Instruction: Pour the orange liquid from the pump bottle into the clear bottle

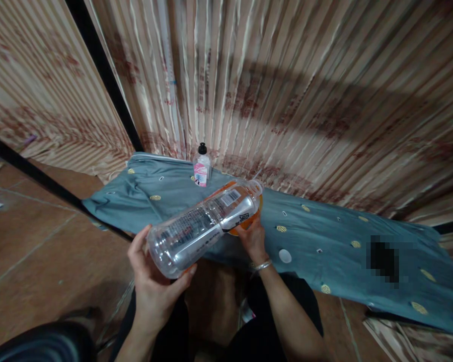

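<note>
Nearest the lens, low in the frame, your left hand [151, 281] is wrapped around the base of a clear plastic bottle [206, 223], fingers curled under, thumb up the side. The bottle lies tilted across the middle of the picture, its neck pointing to the upper right. Up there, your right hand [252, 239], with a bangle [263, 265] at the wrist, is closed on something orange [245, 226] right under the neck; what it is I can't tell. I'd judge you're mid-pour or emptying it, so the next move calls for a steady tilt and keeping the mouth over that orange thing. Behind, a small pink-labelled bottle [202, 168] stands upright on the blue-grey cloth [324, 236], before the striped curtain [287, 75].
</note>
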Available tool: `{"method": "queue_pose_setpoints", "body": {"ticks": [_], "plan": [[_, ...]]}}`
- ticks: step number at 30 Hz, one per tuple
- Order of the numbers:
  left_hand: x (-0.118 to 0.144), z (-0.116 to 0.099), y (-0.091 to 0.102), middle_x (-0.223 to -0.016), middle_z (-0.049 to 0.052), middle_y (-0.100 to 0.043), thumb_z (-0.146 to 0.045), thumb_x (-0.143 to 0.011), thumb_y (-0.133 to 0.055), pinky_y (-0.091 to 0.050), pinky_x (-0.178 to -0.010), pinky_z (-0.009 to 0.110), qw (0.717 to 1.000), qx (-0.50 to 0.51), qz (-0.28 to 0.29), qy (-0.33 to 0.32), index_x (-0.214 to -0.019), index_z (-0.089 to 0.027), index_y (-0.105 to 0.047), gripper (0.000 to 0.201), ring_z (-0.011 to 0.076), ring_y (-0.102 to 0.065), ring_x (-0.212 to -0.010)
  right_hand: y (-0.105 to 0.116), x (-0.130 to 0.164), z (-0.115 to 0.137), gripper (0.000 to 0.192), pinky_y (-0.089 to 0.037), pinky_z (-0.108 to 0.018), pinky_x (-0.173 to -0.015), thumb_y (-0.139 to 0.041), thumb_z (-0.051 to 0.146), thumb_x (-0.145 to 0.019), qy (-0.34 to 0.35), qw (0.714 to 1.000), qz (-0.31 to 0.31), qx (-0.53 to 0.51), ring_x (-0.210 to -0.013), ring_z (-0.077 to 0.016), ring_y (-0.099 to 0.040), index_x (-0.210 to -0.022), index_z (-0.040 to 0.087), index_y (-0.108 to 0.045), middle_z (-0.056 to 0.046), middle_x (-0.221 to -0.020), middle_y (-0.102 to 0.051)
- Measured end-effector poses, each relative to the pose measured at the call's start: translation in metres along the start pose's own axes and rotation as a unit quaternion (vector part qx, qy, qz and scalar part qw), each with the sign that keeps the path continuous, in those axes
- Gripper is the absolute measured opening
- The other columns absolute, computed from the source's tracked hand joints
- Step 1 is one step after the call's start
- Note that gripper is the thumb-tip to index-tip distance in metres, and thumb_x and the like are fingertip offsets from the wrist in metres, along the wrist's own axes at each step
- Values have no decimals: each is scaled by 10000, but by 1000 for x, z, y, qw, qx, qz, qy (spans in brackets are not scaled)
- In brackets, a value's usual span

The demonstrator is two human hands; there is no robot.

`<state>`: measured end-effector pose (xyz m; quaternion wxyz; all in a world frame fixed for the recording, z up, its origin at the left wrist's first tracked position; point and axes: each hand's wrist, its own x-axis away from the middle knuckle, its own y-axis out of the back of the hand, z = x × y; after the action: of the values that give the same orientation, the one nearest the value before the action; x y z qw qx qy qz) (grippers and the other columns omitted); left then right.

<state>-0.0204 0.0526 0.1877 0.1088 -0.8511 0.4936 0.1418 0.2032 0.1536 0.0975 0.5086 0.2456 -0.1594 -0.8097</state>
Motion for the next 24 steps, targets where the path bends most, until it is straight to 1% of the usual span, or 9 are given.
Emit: {"method": "queue_pose_setpoints", "body": {"ticks": [4,7,10,13,17,19,24], "plan": [[1,-7,-3,-1284,102,-664,-309,-573,-986,-595,-989,394,1000,15,-2,25,-1417,-229,-533,962,279,-720,-1131,-1,-1,1,861,-615,-496,-982,-782,478,-735,4,1000,-9,1,-1129,-367,-764,-1440,66,-510,-244,-1260,-758],[1,-7,-3,-1270,100,-668,-318,-565,-993,-598,-980,399,999,13,-2,30,-1415,-231,-533,970,285,-723,-1123,-3,0,-1,862,-617,-493,-975,-769,498,-749,12,1000,-13,5,-1132,-364,-763,-1452,80,-499,-232,-1261,-755],[0,-3,-1,-1268,96,-665,-306,-566,-989,-598,-981,394,1000,5,0,10,-1417,-234,-541,965,282,-722,-1125,-3,0,-4,824,-623,-485,-944,-754,532,-767,20,1000,-14,8,-1093,-354,-773,-1431,106,-514,-209,-1218,-773],[-1,0,0,-1267,94,-662,-304,-559,-992,-609,-945,381,1000,5,6,-16,-1413,-236,-544,967,275,-724,-1099,-4,0,-6,844,-622,-484,-939,-754,559,-773,24,999,-14,16,-1099,-351,-771,-1442,109,-502,-218,-1239,-772],[0,-4,-1,-1304,102,-647,-323,-572,-994,-591,-1005,407,1000,13,3,26,-1428,-239,-531,977,288,-710,-1150,-3,-1,-7,914,-626,-493,-933,-765,568,-756,15,1000,-14,21,-1095,-367,-776,-1475,85,-473,-234,-1233,-771],[1,-6,-2,-1304,100,-649,-320,-559,-996,-586,-1018,408,1000,11,0,26,-1418,-236,-534,979,293,-707,-1165,-3,-1,-6,911,-629,-478,-927,-773,564,-751,15,1000,-12,22,-1090,-365,-778,-1466,80,-483,-231,-1218,-774],[1,-8,-3,-1279,92,-673,-266,-567,-975,-597,-992,374,1000,18,1,18,-1412,-229,-530,956,267,-723,-1141,-4,-1,-6,889,-629,-474,-924,-771,575,-761,18,1000,-14,16,-1090,-355,-776,-1460,100,-496,-213,-1227,-773]]}}
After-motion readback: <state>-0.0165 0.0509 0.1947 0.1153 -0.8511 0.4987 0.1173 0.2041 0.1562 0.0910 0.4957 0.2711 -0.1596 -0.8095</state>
